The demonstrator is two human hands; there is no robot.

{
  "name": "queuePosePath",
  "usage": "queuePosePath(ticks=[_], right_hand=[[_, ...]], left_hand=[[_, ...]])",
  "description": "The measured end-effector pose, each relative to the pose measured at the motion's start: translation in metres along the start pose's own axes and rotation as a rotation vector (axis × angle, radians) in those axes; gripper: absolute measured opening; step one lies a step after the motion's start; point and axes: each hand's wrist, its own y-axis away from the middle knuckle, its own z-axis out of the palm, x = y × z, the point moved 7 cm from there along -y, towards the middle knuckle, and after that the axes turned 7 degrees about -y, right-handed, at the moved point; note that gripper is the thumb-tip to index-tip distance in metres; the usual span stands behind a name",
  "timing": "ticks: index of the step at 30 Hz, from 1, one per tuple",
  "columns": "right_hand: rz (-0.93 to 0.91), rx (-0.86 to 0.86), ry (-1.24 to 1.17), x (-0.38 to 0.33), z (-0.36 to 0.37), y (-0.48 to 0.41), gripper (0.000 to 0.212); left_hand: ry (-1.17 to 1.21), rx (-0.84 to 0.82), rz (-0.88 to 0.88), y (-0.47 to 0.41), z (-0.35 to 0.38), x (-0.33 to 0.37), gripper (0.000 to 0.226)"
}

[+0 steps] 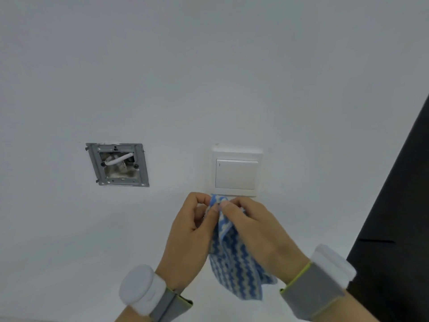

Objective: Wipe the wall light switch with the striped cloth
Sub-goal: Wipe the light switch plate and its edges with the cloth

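A white wall light switch [236,174] with one large rocker sits on the white wall right of centre. Just below its lower edge both my hands pinch the top of the striped cloth [234,263], which is blue and cream in wavy stripes and hangs down between my wrists. My left hand [190,231] grips the cloth's upper left part. My right hand [257,233] grips it from the right, thumb and fingers closed on the fold. The cloth's top edge lies just under the switch plate; I cannot tell whether it touches.
An open metal wall box [117,165] with a white cable end showing sits in the wall to the left of the switch. A dark panel or door edge [399,205] runs up the right side. Both wrists wear grey bands with white devices.
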Motion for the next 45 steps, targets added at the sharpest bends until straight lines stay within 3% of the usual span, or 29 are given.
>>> queuePosePath(ticks=[4, 8, 11, 15, 20, 25, 28, 31, 37, 45], right_hand=[[-0.026, 0.15, 0.082, -0.001, -0.001, -0.001, 0.024], [-0.088, 0.343, 0.031, -0.012, -0.005, -0.004, 0.021], [-0.061, 0.449, 0.032, -0.012, 0.001, -0.008, 0.024], [-0.028, 0.553, 0.128, -0.006, 0.006, -0.018, 0.034], [-0.13, 0.633, 0.216, 0.002, -0.01, -0.013, 0.039], [-0.159, 0.577, 0.215, 0.011, -0.042, -0.005, 0.033], [-0.157, 0.627, 0.228, -0.002, -0.021, -0.01, 0.029], [-0.168, 0.553, 0.238, -0.013, -0.002, -0.015, 0.031], [-0.174, 0.606, 0.246, 0.006, -0.058, -0.001, 0.032], [-0.182, 0.544, 0.288, -0.006, -0.025, -0.012, 0.031]], left_hand=[[-0.264, -0.043, 0.004, -0.011, -0.011, 0.005, 0.012], [-0.57, 0.131, 0.127, -0.032, -0.042, 0.032, 0.014], [-0.699, 0.158, 0.15, -0.038, -0.041, 0.041, 0.013], [-0.717, 0.161, 0.171, -0.035, -0.035, 0.042, 0.011], [-0.71, 0.15, 0.132, -0.037, -0.036, 0.042, 0.015], [-0.686, 0.157, 0.096, -0.041, -0.036, 0.041, 0.015], [-0.691, 0.154, 0.114, -0.041, -0.034, 0.044, 0.016], [-0.689, 0.146, 0.116, -0.039, -0.035, 0.045, 0.018], [-0.679, 0.158, 0.096, -0.04, -0.036, 0.043, 0.016], [-0.672, 0.141, 0.097, -0.039, -0.035, 0.044, 0.017]])
